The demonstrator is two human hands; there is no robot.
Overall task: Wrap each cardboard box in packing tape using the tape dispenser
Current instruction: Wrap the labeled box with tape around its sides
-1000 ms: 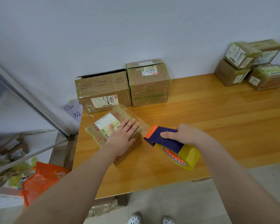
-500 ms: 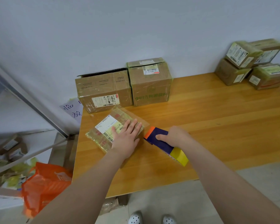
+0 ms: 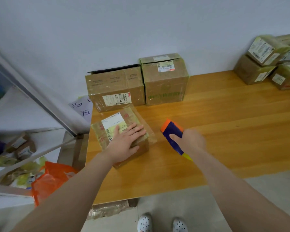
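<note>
A small cardboard box [image 3: 107,131] with a white label and yellowish tape lies near the table's left edge. My left hand [image 3: 126,143] rests flat on its top, fingers straight. Just right of the box, my right hand [image 3: 189,142] grips a tape dispenser [image 3: 172,133] with a blue body and an orange front end. The yellow tape roll [image 3: 187,156] mostly hides under my wrist. A loose strip of clear tape [image 3: 151,133] hangs off the box's right side toward the dispenser.
Two larger boxes [image 3: 117,87] [image 3: 164,81] stand against the wall behind the small one. Several taped parcels [image 3: 264,64] are stacked at the far right. The wooden table [image 3: 233,131] spreads to the right. An orange bag [image 3: 52,180] and a shelf sit left.
My right hand has carried the dispenser up and toward the box, tilting it so the roll drops out of sight. My left hand stays pressed on the box.
</note>
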